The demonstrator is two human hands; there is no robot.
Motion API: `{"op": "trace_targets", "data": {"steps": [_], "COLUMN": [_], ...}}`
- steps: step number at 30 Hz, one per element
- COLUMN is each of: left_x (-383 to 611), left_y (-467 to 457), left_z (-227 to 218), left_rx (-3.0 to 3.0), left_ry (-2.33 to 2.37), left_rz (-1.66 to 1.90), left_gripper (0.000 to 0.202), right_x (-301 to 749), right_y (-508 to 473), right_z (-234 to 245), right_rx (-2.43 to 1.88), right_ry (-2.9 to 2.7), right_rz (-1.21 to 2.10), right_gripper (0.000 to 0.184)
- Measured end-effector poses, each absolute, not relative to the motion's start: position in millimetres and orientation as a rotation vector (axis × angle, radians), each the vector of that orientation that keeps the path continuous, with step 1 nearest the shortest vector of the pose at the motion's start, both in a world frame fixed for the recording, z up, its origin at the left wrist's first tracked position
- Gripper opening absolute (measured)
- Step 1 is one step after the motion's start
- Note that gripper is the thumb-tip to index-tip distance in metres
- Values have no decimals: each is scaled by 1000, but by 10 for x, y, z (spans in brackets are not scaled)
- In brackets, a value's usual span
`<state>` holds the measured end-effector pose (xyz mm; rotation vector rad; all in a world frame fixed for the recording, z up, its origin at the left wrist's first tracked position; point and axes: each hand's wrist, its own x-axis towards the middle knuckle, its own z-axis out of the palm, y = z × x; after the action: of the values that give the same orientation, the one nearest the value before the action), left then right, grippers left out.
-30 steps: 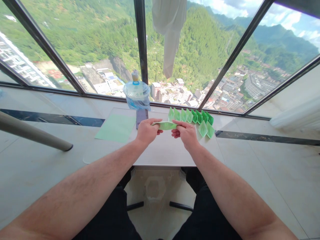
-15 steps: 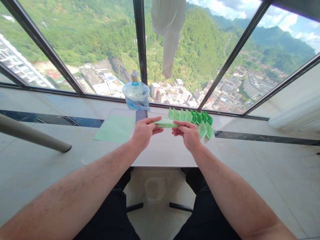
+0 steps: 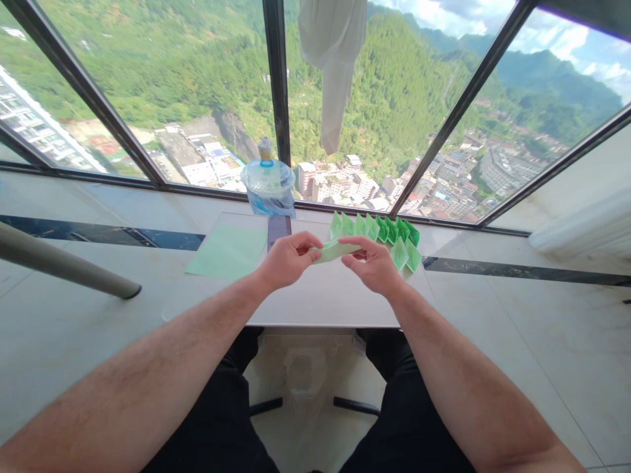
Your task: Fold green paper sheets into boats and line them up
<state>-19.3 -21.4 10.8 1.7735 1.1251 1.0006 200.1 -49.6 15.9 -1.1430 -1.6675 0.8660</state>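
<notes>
A folded strip of light green paper [image 3: 332,251] is held above the white table, stretched between both hands and slightly curved. My left hand [image 3: 290,258] pinches its left end between thumb and fingers. At the other end, my right hand [image 3: 371,261] grips the strip, its fingers over the top edge and the thumb below. Just past my right hand stand several folded green paper pieces [image 3: 362,226] in a row, light ones at left and darker ones at right. Two more light green folded pieces [image 3: 405,255] sit in front of that row.
Flat light green paper sheets [image 3: 229,246] lie at the left of the white table [image 3: 320,305]. A dark phone [image 3: 279,226] lies beside them. Behind it, a clear plastic water jug [image 3: 269,184] stands by the window. A grey pole [image 3: 64,259] slants in from the left.
The paper strip has tilted and bent, its right end now higher than its left. My left hand has turned and shifted slightly right; the right fingers have re-gripped along the top edge.
</notes>
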Motion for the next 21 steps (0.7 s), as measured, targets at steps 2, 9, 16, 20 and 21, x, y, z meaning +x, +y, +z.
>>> {"op": "trace_targets", "data": {"steps": [2,9,16,20,21], "left_x": [-216,-186,-152,-178,-184], "left_y": [-212,-275,-297,-248,-239], "left_z": [105,168,136,103,99], "left_rx": [1939,2214,2261,2302,2321], "left_ry": [1162,1211,1288,1275,1265], "left_rz": [952,872,861,875,886], "left_gripper": [17,18,17,18,18], "right_x": [2037,2028,2013,2008,2007], "right_y": [-489,-466,-459,-478,-482], "right_z": [172,98,80,104,108], "right_rx": [-1138,-1223,-1326,-1328,-1326], "right_ry": [-1767,-1942,-1995,-2029,-2034], "right_rz": [800,601,468,417,409], "right_gripper": [30,11,8,10,10]}}
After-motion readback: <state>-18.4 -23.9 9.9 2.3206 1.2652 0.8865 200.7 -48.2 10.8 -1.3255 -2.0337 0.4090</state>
